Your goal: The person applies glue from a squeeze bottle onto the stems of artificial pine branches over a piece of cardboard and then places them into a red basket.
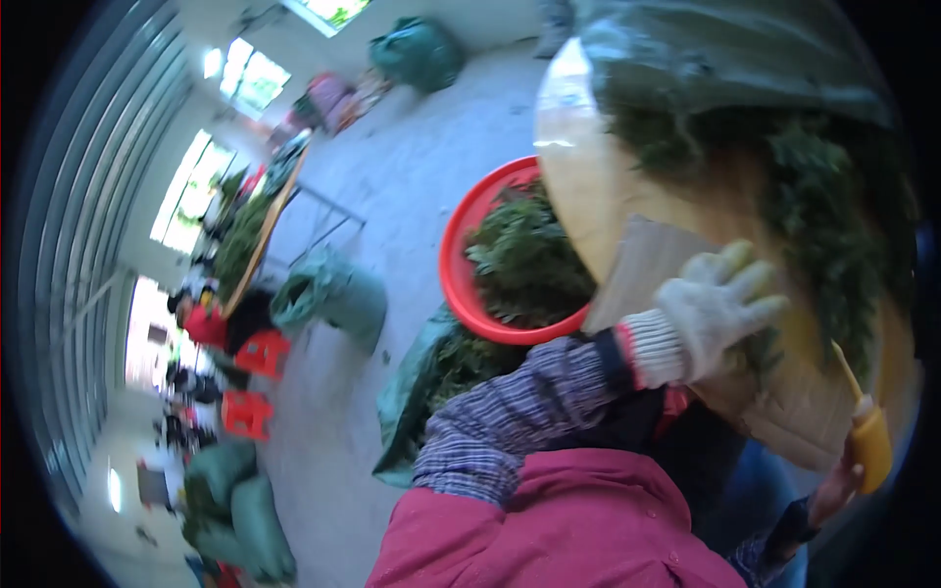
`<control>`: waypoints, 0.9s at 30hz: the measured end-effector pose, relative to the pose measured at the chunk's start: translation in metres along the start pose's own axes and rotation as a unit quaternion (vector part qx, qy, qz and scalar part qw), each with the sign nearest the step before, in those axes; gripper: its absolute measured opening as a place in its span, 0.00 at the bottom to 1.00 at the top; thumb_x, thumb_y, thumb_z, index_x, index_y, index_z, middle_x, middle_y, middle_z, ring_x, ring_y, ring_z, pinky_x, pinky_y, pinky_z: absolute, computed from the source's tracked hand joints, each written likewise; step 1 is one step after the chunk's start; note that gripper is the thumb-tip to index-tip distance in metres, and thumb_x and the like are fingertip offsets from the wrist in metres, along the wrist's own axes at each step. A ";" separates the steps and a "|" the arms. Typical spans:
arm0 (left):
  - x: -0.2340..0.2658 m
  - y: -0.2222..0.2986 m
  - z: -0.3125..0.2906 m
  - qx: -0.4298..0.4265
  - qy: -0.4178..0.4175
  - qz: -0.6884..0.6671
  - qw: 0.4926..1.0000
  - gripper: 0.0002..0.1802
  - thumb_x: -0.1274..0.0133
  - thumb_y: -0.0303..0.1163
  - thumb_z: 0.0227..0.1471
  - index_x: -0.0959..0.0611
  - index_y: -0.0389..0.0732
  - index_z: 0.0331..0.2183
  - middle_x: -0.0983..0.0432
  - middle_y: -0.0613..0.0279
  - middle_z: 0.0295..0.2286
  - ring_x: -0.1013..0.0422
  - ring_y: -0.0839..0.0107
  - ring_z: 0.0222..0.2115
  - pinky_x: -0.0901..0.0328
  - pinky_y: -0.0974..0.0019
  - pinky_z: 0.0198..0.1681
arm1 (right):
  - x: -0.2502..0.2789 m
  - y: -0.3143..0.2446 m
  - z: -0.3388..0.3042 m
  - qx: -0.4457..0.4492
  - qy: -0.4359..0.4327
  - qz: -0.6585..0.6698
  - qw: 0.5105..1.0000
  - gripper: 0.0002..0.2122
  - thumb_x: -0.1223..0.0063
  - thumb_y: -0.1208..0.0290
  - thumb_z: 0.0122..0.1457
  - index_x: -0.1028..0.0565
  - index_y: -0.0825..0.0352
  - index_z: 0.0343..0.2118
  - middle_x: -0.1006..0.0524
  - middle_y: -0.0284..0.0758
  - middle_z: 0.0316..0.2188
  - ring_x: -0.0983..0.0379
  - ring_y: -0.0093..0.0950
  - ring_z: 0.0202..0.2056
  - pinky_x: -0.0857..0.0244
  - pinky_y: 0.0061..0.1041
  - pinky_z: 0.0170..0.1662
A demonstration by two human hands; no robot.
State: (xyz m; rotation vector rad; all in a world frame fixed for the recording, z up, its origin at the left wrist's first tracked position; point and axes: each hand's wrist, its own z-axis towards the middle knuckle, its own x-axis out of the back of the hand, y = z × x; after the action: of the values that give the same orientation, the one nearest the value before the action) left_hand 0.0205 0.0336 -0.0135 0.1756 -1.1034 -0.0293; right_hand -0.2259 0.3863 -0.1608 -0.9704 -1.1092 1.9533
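Note:
My left hand point(720, 309), in a white knit glove with yellowish fingertips, is over a cardboard sheet point(652, 260) on a round wooden table point(578, 196). Its fingers are spread apart, and a small green sprig point(760, 353) lies just beneath it. At the right edge my right hand point(836, 495), partly hidden, is closed around the handle of a yellow-handled tool point(870, 446). A thin pointed shaft rises from the handle; its exact kind is unclear. Leafy green branches point(823, 206) lie along the table's far right side, spilling from a green sack point(725, 59).
A red basin point(453, 265) filled with leafy sprigs stands beside the table, with an open green sack point(402, 421) of greenery nearer me. Farther left are another sack point(338, 299), red stools point(245, 412), stuffed sacks point(260, 524) and people seated by a long table point(265, 235).

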 end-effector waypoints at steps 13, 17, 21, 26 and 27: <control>-0.023 -0.005 -0.005 0.120 0.002 -0.042 0.992 0.12 0.37 0.39 0.38 0.12 0.55 0.31 0.20 0.67 0.37 0.26 0.61 0.42 0.28 0.59 0.40 | 0.024 0.020 0.093 0.059 -0.363 -0.021 0.930 0.23 0.64 0.80 0.71 0.41 0.74 0.68 0.37 0.41 0.68 0.37 0.27 0.66 0.47 0.20 0.68; -0.021 -0.004 -0.014 0.099 0.011 -0.075 0.992 0.13 0.37 0.38 0.40 0.12 0.54 0.33 0.21 0.68 0.37 0.25 0.62 0.42 0.28 0.60 0.42 | -0.042 0.009 0.071 -0.044 -0.034 0.050 0.997 0.24 0.63 0.75 0.72 0.45 0.79 0.68 0.41 0.48 0.69 0.40 0.36 0.67 0.46 0.28 0.70; -0.023 -0.011 -0.024 0.100 0.059 -0.148 0.982 0.13 0.37 0.38 0.38 0.11 0.56 0.33 0.19 0.64 0.34 0.24 0.58 0.39 0.27 0.56 0.40 | -0.072 -0.017 0.061 -0.102 0.161 0.069 0.979 0.27 0.61 0.71 0.73 0.49 0.84 0.67 0.46 0.55 0.69 0.43 0.44 0.68 0.45 0.36 0.72; 0.010 -0.028 -0.057 0.072 0.268 -0.222 0.935 0.13 0.35 0.34 0.44 0.13 0.45 0.36 0.19 0.60 0.31 0.23 0.58 0.31 0.27 0.59 0.36 | -0.022 0.016 0.066 -0.079 0.161 0.095 0.979 0.29 0.57 0.66 0.72 0.48 0.84 0.67 0.41 0.56 0.67 0.41 0.44 0.67 0.41 0.36 0.70; 0.025 -0.036 -0.063 0.065 0.316 -0.211 0.923 0.11 0.36 0.32 0.47 0.13 0.42 0.36 0.19 0.60 0.30 0.23 0.59 0.28 0.27 0.61 0.34 | -0.012 0.020 0.066 -0.072 0.159 0.104 0.979 0.30 0.56 0.66 0.72 0.47 0.84 0.67 0.40 0.55 0.67 0.40 0.43 0.67 0.40 0.35 0.70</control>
State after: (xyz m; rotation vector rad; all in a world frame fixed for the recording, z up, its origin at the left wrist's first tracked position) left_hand 0.0903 0.0035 -0.0241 0.5034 -0.4049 -0.2690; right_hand -0.2803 0.3424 -0.1516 -1.4721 -1.0077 1.8102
